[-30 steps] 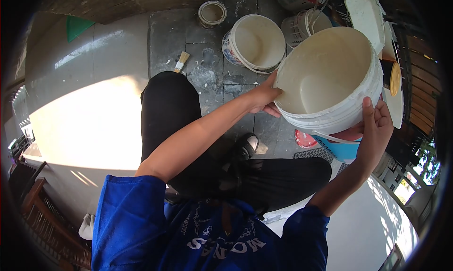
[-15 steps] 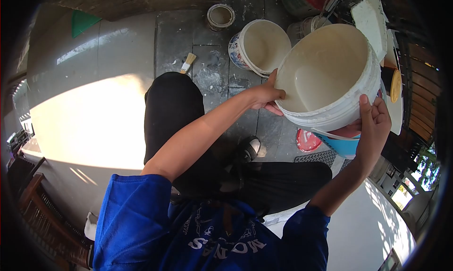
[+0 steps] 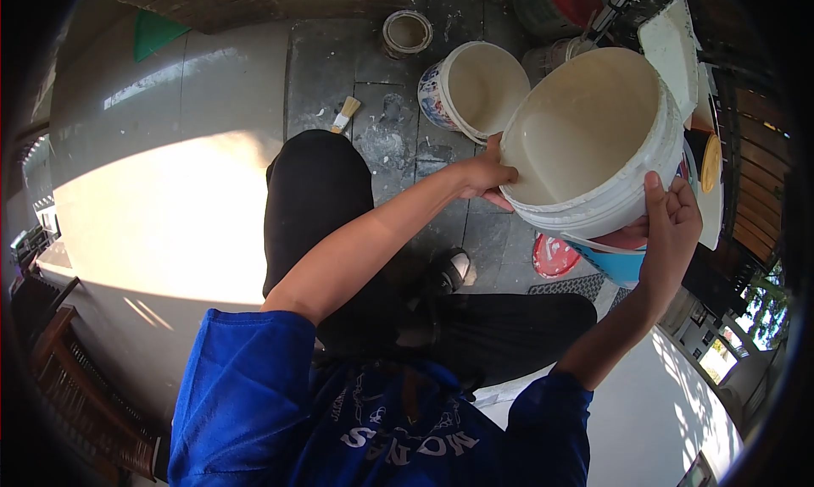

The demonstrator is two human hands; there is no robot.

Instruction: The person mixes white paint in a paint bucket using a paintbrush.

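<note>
A large white bucket (image 3: 585, 131) is held up and tilted between my two hands, its mouth turned toward me and some pale liquid inside. My left hand (image 3: 487, 178) grips its rim on the left, thumb over the edge. On the near right side, my right hand (image 3: 666, 211) clasps the outer wall, with the thumb on top and some fingers hidden underneath. Behind and left of it a smaller white pail (image 3: 487, 84) with a printed side stands on the floor.
A small used can (image 3: 407, 33) and a paintbrush (image 3: 345, 114) are on the stained grey tiles (image 3: 386, 148). Under the held bucket are a red lid (image 3: 555, 256) and a blue container (image 3: 617, 265). A white board-like piece (image 3: 670, 55) stands at upper right.
The view has shifted slightly. The bucket's tilt has changed a little, and the liquid's edge inside has moved; both hands keep their hold.
</note>
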